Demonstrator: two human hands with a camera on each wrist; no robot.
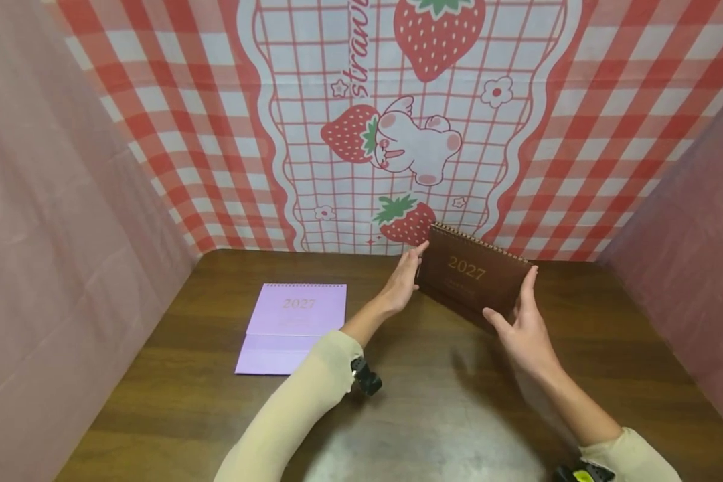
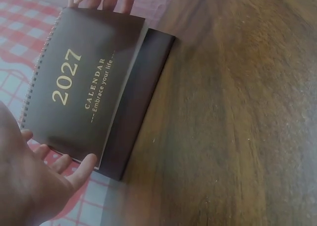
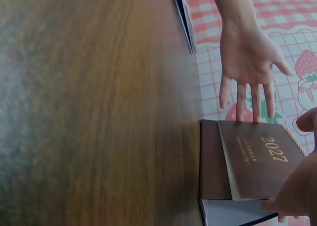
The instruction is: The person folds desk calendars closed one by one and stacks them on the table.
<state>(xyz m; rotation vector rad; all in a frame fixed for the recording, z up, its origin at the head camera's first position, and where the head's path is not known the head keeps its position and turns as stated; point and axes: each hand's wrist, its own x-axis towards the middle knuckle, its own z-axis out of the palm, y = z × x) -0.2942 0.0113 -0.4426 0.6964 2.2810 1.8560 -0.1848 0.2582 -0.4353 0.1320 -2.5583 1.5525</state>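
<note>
A brown desk calendar (image 1: 471,271) marked 2027 in gold stands at the back right of the table, turned at an angle with its spiral edge up. My left hand (image 1: 402,281) is at its left edge, fingers straight; in the right wrist view the left palm (image 3: 249,52) faces the camera and its fingertips meet the edge. On the other side my right hand (image 1: 527,331) holds the right edge, thumb low at the front and fingers along the side. To the left, a purple desk calendar (image 1: 301,318), also marked 2027, rests on the table.
The wooden table (image 1: 397,428) ends at a backdrop of red checks and strawberries (image 1: 410,144). Pink cloth walls (image 1: 84,241) rise on both sides. The left forearm passes close to the purple calendar's right side.
</note>
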